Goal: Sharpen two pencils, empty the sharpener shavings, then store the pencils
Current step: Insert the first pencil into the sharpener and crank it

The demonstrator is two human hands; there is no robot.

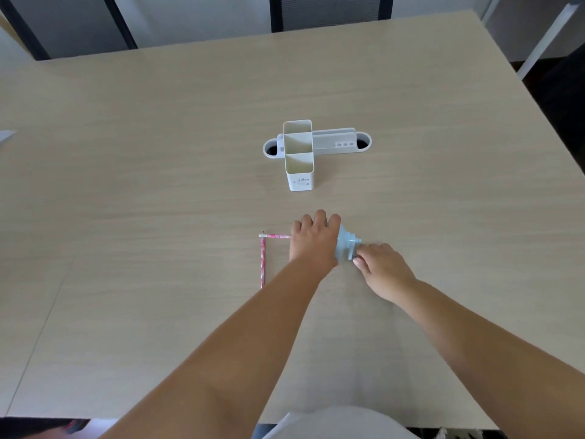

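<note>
Left hand lies palm-down, fingers curled over the body of a pale blue sharpener, covering most of it; grip closed on it. Right hand sits just right of the sharpener, fingertips pinched at its crank end; the exact hold on the handle is hidden by the fingers, but the hand is closed around that part. Sharpener thus lies between the two hands, touching both, resting on the table.

One pink patterned pencil runs out sideways from under the left hand, toward the person's left; its near end is hidden beneath the hand, so whether it sits in the sharpener cannot be told. A second pink pencil lies flat on the table left of the left forearm, pointing away from the person; its far end meets the outer end of the first pencil, the two forming a right-angle corner; no hand touches it.

Beyond the left hand, well apart, stands a white pencil holder with three open compartments in a row, upright; behind it a white cable port set in the tabletop.
</note>
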